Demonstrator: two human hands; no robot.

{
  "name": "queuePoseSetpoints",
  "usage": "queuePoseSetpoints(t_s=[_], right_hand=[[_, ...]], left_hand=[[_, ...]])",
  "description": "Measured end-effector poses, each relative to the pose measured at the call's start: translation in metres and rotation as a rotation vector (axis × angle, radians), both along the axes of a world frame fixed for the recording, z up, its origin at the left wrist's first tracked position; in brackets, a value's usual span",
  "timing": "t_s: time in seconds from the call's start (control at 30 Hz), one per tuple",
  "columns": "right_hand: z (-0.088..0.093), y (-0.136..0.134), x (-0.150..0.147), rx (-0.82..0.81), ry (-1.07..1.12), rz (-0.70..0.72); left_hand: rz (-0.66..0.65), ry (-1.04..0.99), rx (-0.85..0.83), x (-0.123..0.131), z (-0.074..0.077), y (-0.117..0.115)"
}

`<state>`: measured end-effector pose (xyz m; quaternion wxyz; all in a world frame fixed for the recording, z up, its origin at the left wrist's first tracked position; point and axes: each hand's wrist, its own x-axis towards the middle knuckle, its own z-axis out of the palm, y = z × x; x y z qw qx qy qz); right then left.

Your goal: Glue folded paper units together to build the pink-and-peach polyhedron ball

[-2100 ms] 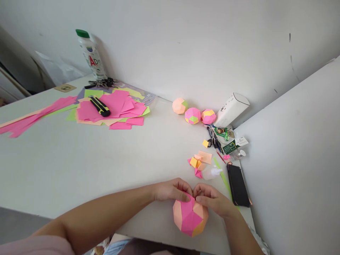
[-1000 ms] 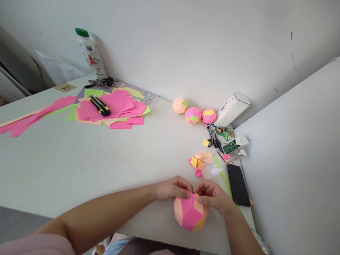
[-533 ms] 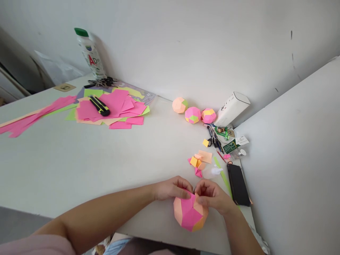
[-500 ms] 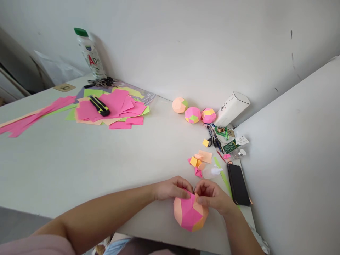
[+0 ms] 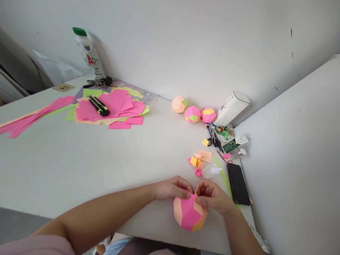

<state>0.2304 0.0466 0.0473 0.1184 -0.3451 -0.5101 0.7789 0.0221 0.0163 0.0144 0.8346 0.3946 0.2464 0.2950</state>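
Note:
A faceted paper ball in pink, peach and orange is held between my hands at the table's near edge. My left hand grips its upper left rim, thumb on the pink face and fingers behind. At its upper right, my right hand pinches a peach part of the ball between thumb and fingers. The fingertips behind the ball are hidden. Just beyond my hands lie small folded paper pieces in pink, orange and peach. A smear of white stuff, perhaps glue, is beside them.
Three finished-looking paper balls rest by the wall, near a white tube-like box. Scissors, a small jar and a black case line the right side. Far left are paper sheets, a utility knife and a bottle.
Almost nothing differs. My right thumb has shifted very slightly left on the ball; the ball and my left hand stay in place.

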Motion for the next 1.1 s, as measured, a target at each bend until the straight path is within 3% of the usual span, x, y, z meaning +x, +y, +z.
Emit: queuePoseSetpoints(t_s=[0.77,1.1], right_hand=[[-0.0063,-0.0028,-0.0030,0.086,-0.025,-0.189],[-0.0045,-0.0025,-0.0010,0.132,-0.031,-0.134]], left_hand=[[0.065,0.026,-0.057,0.0020,-0.0017,0.0005],[0.084,-0.012,-0.042,0.0032,-0.0049,-0.0015]])
